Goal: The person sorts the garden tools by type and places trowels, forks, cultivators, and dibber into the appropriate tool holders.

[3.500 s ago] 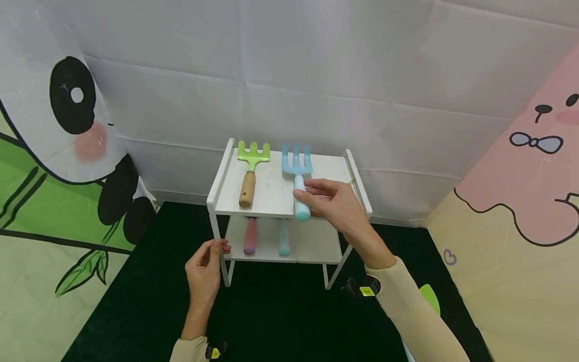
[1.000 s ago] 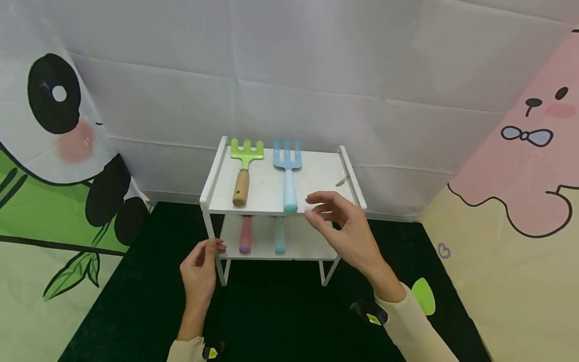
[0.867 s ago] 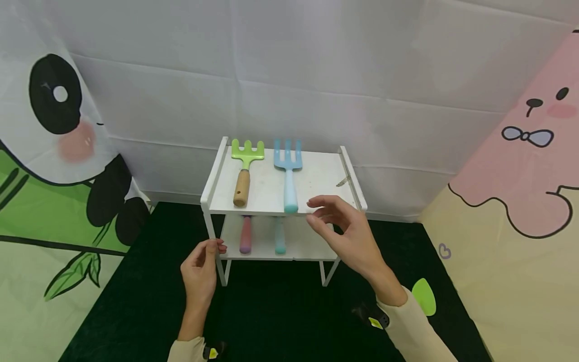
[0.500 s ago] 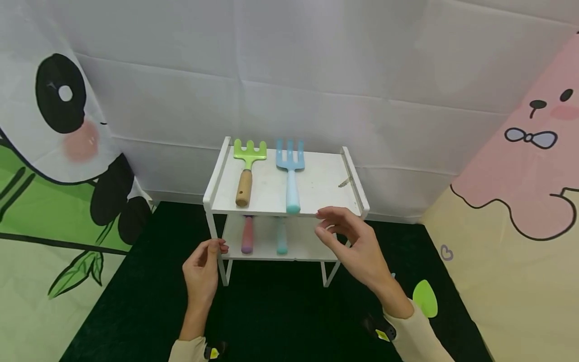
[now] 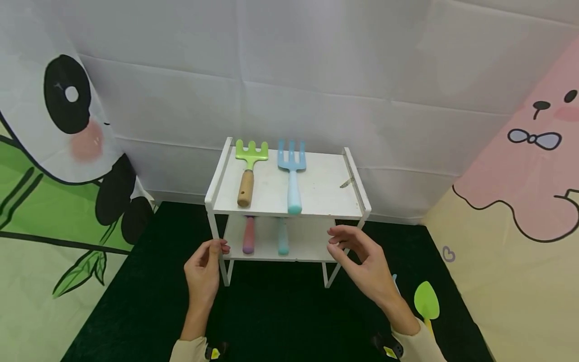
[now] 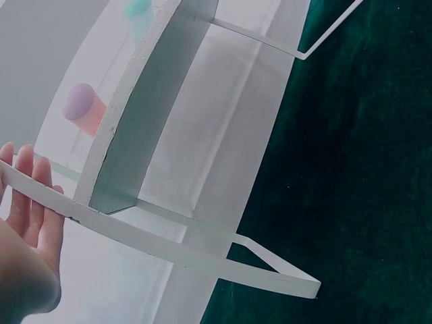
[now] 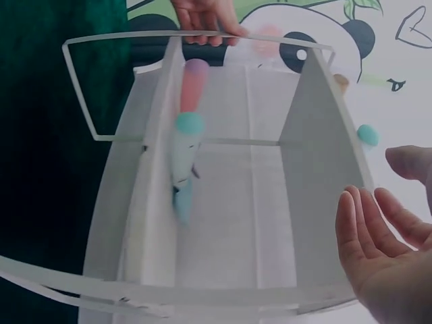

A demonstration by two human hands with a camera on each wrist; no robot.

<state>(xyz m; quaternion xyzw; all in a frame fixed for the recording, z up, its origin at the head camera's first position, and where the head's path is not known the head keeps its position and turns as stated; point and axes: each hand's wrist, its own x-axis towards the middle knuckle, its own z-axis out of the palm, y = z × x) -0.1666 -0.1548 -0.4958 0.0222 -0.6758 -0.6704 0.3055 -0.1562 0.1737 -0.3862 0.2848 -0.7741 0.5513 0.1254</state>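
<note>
A white two-tier shelf (image 5: 323, 191) stands ahead in the head view. My left hand (image 5: 202, 266) holds its left front leg, fingers wrapped behind the bar in the left wrist view. My right hand (image 5: 359, 261), loosely curved and holding nothing, hovers in front of the right leg. On the top tier lie a green hand fork with a wooden handle (image 5: 246, 188) and, to its right, a light blue hand fork (image 5: 293, 186), both tines away from me. Below, a pink handle with a purple end (image 5: 249, 236) and a pale teal handle (image 5: 283, 237) show; the top tier hides their far ends.
On the dark green floor (image 5: 280, 322) at the right lies a green toy trowel (image 5: 426, 301), partly behind the right sleeve. A light blue tip shows beside the right wrist. White cloth (image 5: 316, 65) hangs behind the shelf, with cartoon-printed panels either side.
My right hand let go of the light blue hand fork, which now lies flat on the top tier, and drew back down and to the right. The left hand stayed on the leg.
</note>
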